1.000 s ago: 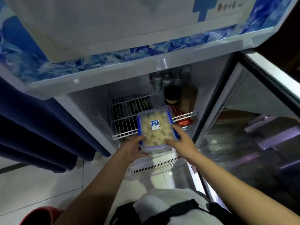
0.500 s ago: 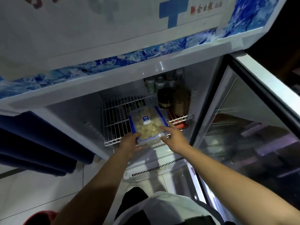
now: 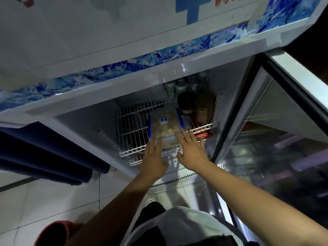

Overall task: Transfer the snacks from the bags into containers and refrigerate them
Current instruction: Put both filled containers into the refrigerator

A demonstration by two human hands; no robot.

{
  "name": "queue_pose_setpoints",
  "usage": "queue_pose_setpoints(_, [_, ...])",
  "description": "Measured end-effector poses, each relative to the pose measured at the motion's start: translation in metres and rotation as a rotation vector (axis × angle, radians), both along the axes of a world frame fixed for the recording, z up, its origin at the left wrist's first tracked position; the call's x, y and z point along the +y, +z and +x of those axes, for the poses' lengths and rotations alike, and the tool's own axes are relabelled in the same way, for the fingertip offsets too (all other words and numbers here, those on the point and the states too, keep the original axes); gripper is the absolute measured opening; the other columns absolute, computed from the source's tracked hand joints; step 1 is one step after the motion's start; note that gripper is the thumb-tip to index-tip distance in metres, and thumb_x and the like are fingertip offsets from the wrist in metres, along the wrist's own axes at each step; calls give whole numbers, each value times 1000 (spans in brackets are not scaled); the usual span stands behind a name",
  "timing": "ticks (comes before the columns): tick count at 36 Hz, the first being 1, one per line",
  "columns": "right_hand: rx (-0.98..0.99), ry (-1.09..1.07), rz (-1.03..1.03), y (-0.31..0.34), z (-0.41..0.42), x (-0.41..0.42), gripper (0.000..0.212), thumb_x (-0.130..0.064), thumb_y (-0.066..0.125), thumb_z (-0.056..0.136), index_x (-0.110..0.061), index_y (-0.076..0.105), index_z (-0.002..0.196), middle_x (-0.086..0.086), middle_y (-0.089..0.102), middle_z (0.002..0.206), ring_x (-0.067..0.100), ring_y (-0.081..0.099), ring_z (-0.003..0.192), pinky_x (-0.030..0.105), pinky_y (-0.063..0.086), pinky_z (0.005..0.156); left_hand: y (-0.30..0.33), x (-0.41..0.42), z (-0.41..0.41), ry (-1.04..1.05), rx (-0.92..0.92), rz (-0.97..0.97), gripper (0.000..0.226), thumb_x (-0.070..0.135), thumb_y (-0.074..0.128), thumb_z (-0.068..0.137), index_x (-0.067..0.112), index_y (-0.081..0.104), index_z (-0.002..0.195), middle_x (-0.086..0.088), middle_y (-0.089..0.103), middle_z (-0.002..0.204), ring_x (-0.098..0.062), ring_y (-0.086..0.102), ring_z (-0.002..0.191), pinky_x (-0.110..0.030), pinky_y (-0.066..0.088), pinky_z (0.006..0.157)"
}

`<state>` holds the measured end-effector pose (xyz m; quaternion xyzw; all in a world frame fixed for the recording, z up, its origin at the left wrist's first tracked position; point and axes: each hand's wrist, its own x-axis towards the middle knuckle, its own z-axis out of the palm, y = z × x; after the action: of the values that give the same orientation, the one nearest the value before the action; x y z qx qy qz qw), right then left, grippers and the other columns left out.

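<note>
Pushing in: the person leans toward the open fridge (image 3: 230, 86) and slides a snack box (image 3: 164, 127) onto the wire shelf (image 3: 131, 132).
Where the box is: it sits on the wire shelf, near the front edge, just beside a dark jar (image 3: 186, 103) and a brown jar (image 3: 204, 108).
What is in the box: pale snack pieces under a see-through lid with blue clips.
Left hand (image 3: 153, 158): flat, its fingers (image 3: 156, 142) straight and touching the near end of the box. It is not gripping.
Right hand (image 3: 192, 150): also flat, fingers spread, tips at the near right corner of the box. Nothing is held.
Other things: small bottles (image 3: 181, 86) stand at the back, and a red can (image 3: 202, 134) lies under the shelf.
Door: the glass door (image 3: 276, 139) stands wide open on the right.
Done: this box looks filled, closed and set inside the fridge.
Left to do: I think a last little push, then shutting the door. I cannot see any bags or other boxes, so I cannot tell if more are waiting.
</note>
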<state>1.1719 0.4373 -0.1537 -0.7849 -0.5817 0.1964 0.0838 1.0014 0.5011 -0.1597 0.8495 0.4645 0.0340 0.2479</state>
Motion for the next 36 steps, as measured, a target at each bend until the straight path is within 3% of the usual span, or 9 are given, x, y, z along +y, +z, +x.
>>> queue_pose_setpoints(3, [-9, 5, -48, 2, 4, 5, 89, -39, 54, 98, -33, -10, 159, -7, -13, 168, 24, -7, 155, 63, 7, 118, -1, 5, 1, -24, 77, 20, 105, 18, 68, 86, 32, -4, 161, -4, -11, 170, -31, 0, 156, -48, 21, 124])
queue_pose_setpoints(6, [-20, 0, -96, 4, 11, 17, 90, -38, 56, 97, -32, -8, 159, -8, -12, 168, 25, -4, 155, 63, 7, 118, 3, 19, 6, -47, 132, 52, 105, 23, 73, 85, 30, 0, 161, -7, -2, 170, -34, 6, 154, -51, 24, 121])
queue_pose_setpoints(9, [-39, -17, -117, 6, 17, 33, 88, -38, 58, 95, -29, -1, 160, -4, -2, 169, 28, -2, 155, 63, 7, 118, 7, 36, 13, -64, 85, -11, 102, 18, 74, 85, 26, 8, 162, -11, 5, 169, -34, 16, 152, -46, 34, 116])
queue_pose_setpoints(12, [-72, -28, -137, 7, 24, 49, 85, -38, 61, 91, -28, 9, 158, 0, 13, 166, 31, 5, 153, 65, 9, 117, 10, 51, 20, -64, 9, -75, 96, 9, 70, 84, 24, 15, 162, -11, 15, 164, -36, 38, 140, -43, 50, 100])
queue_pose_setpoints(17, [-107, -45, -205, 4, 30, 68, 76, -43, 59, 91, -25, 23, 155, 4, 29, 159, 32, 15, 149, 64, 13, 116, 4, 67, 33, -56, 53, -92, 87, 10, 69, 87, 20, 24, 160, -14, 17, 163, -36, 52, 129, -37, 50, 100])
queue_pose_setpoints(28, [-105, -63, -266, -10, 29, 48, 93, -40, 60, 93, -31, -5, 159, -2, -2, 169, 31, -7, 154, 67, 8, 117, -11, 48, 38, -85, 178, 10, 99, 23, 74, 83, 13, 12, 160, -11, 13, 167, -34, 21, 150, -48, 28, 118])
queue_pose_setpoints(36, [-108, -33, -257, -11, 31, 45, 95, -40, 60, 93, -30, -7, 159, -3, -6, 169, 31, -11, 154, 67, 5, 118, -9, 57, 38, -100, 282, 4, 105, 33, 73, 85, 17, 3, 162, -7, 4, 170, -32, 14, 153, -48, 19, 123])
